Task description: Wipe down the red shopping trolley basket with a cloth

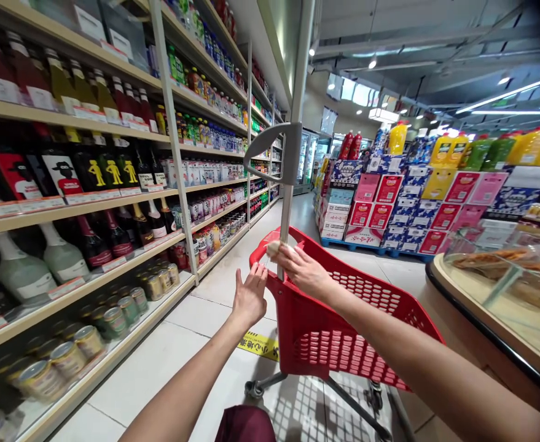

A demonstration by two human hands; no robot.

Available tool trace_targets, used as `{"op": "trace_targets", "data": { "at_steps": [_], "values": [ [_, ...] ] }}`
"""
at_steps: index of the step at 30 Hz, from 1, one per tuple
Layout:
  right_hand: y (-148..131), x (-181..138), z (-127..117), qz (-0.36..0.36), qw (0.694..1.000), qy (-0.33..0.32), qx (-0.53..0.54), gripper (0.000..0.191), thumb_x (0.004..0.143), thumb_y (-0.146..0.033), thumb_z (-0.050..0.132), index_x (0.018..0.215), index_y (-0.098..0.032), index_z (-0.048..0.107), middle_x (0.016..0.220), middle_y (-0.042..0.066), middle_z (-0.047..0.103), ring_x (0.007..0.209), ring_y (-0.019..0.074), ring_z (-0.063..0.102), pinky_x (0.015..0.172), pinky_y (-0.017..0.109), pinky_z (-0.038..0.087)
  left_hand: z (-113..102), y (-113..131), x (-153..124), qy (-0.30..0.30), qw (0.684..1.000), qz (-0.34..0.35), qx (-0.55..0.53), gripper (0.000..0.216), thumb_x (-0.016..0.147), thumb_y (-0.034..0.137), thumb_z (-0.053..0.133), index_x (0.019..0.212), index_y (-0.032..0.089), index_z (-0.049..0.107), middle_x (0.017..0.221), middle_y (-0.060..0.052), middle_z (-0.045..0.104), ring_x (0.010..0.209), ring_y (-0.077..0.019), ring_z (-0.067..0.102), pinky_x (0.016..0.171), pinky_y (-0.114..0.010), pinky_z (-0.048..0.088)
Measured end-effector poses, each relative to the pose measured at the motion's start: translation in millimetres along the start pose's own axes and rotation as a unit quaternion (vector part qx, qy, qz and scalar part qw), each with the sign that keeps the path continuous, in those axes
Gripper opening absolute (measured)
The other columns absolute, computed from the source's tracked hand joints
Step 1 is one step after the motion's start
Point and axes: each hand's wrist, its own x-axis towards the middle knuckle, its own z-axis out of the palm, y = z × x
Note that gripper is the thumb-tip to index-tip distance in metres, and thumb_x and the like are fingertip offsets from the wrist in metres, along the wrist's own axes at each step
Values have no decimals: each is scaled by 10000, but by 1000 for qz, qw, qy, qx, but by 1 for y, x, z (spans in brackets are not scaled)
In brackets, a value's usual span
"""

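In a supermarket aisle, a red plastic shopping trolley (343, 319) stands on the tiled floor (182, 356), its grey pull handle (292, 153) rising upright from the near rim. The left hand (250, 298) is spread, fingers up, touching the trolley's near corner. The right hand (303, 270) rests on the rim beside the handle post, pinching a small pale thing (273, 248), possibly a cloth or wad; it is too blurred to tell. Wine bottles (99, 172) and tins (90, 337) fill the shelves at left.
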Motion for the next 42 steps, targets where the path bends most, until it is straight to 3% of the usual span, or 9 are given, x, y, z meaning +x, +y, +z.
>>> {"op": "trace_targets", "data": {
  "at_steps": [5, 7, 11, 16, 20, 28, 34, 39, 42],
  "values": [
    [18, 36, -27, 77, 987, 141, 8, 464, 854, -53, 269, 1282, -163, 409, 1395, 23, 335, 1336, 209, 95, 1084, 517, 136, 2, 0, -2, 9, 1000, 2, 6, 705, 624, 119, 455, 1315, 164, 319, 1406, -92, 319, 1320, -256, 195, 1048, -556, 78],
    [11, 29, -19, 68, 988, 137, 23, 453, 862, -66, 272, 1287, -154, 404, 1376, 34, 369, 1335, 203, 106, 1088, 486, 171, 2, -2, -2, 8, 1000, 12, 8, 717, 626, 114, 449, 1326, 164, 296, 1409, -90, 314, 1320, -251, 194, 1046, -559, 77],
    [-30, -28, 35, 26, 996, 59, 63, 455, 855, -69, 318, 1295, -147, 399, 1296, 48, 476, 1317, 189, 202, 1083, 395, 257, 4, -4, -3, 6, 1000, 23, 4, 708, 642, 117, 433, 1332, 140, 277, 1412, -101, 305, 1323, -242, 184, 1045, -562, 66],
    [-80, -85, 97, 159, 980, 85, 80, 414, 888, -140, 315, 1289, -181, 411, 1312, 65, 457, 1291, 208, 276, 1053, 427, 283, 4, -1, -4, 12, 1000, 20, -6, 702, 648, 123, 427, 1332, 144, 271, 1421, -94, 285, 1330, -228, 162, 1045, -565, 44],
    [-116, -120, 127, 188, 972, 67, 122, 379, 889, -155, 321, 1226, -215, 485, 1184, 81, 570, 1149, 185, 477, 1016, 436, 324, 2, 1, -5, 5, 1000, 22, -7, 693, 648, 125, 434, 1326, 152, 292, 1413, -95, 303, 1326, -242, 176, 1048, -561, 42],
    [-97, -94, 102, 210, 949, 137, 188, 424, 894, -177, 327, 1313, -219, 372, 1330, 35, 436, 1270, 163, 316, 1035, 359, 349, 4, 6, -5, 17, 1000, 21, 0, 667, 677, 122, 427, 1330, 153, 292, 1405, -104, 318, 1324, -250, 179, 1049, -553, 42],
    [-111, -132, 123, 136, 976, 93, 144, 399, 899, -143, 277, 1229, -229, 484, 1179, 34, 579, 1181, 137, 444, 960, 310, 441, 2, 6, -5, 7, 1000, 17, 11, 724, 649, 100, 430, 1346, 169, 250, 1418, -83, 297, 1330, -229, 164, 1054, -544, 55],
    [-102, -118, 123, 190, 965, 114, 143, 403, 894, -155, 322, 1286, -186, 411, 1334, 66, 427, 1279, 176, 296, 1033, 388, 355, 4, 6, -6, 5, 1000, 2, 10, 727, 638, 110, 448, 1339, 159, 264, 1421, -92, 286, 1335, -236, 141, 1057, -536, 63],
    [-106, -124, 128, 187, 964, 128, 140, 370, 893, -161, 335, 1218, -230, 498, 1210, 36, 557, 1201, 152, 423, 980, 325, 423, 2, 5, -6, 0, 1000, 3, 13, 729, 637, 115, 454, 1339, 156, 266, 1417, -93, 295, 1333, -242, 149, 1058, -539, 59]
  ]
}}
